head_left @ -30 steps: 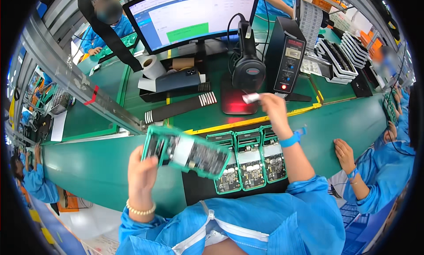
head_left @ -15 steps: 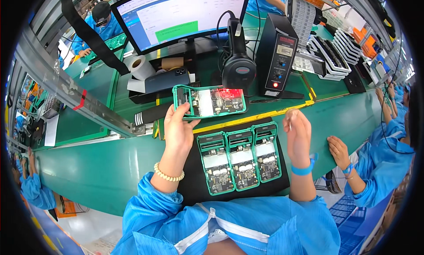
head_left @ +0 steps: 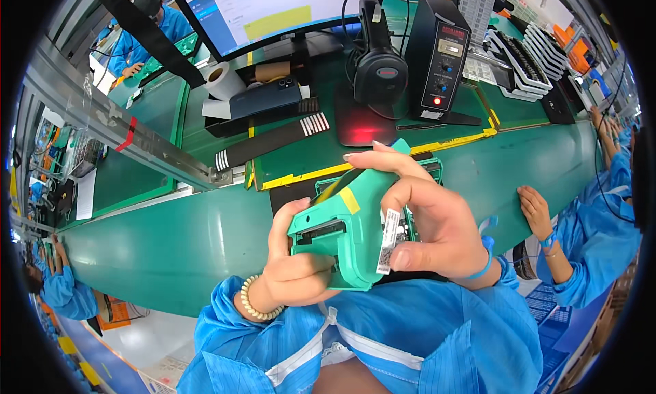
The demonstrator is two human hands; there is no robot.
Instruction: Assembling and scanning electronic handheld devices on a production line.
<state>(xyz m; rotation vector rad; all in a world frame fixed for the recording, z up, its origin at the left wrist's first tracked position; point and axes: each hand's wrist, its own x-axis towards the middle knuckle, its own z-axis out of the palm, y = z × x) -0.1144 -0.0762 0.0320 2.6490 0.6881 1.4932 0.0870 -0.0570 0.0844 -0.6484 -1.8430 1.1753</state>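
My left hand (head_left: pixel 294 276) is closed around the left end of a green device housing (head_left: pixel 348 240), which is tilted up on edge above the bench. A dark slot shows in its end, and a piece of yellow tape is on its corner. Against its side, my right hand (head_left: pixel 444 223) has a narrow white label (head_left: pixel 387 244) with a printed code at its thumb and bent finger. Another right finger reaches over the top of the housing. Behind the hands, more green housings (head_left: pixel 434 166) on a black mat are mostly hidden.
A barcode scanner (head_left: pixel 380 80) on a stand casts red light on its base. Beside it stand a black control box (head_left: pixel 437 56) and a monitor (head_left: pixel 266 11). A paper roll (head_left: pixel 224 82) and a striped black strap (head_left: pixel 273 141) lie left. At right rests a co-worker's hand (head_left: pixel 535 209).
The housing has come from under the scanner toward me and been turned on edge. My right hand has moved left to it. The on-screen green box is now yellow.
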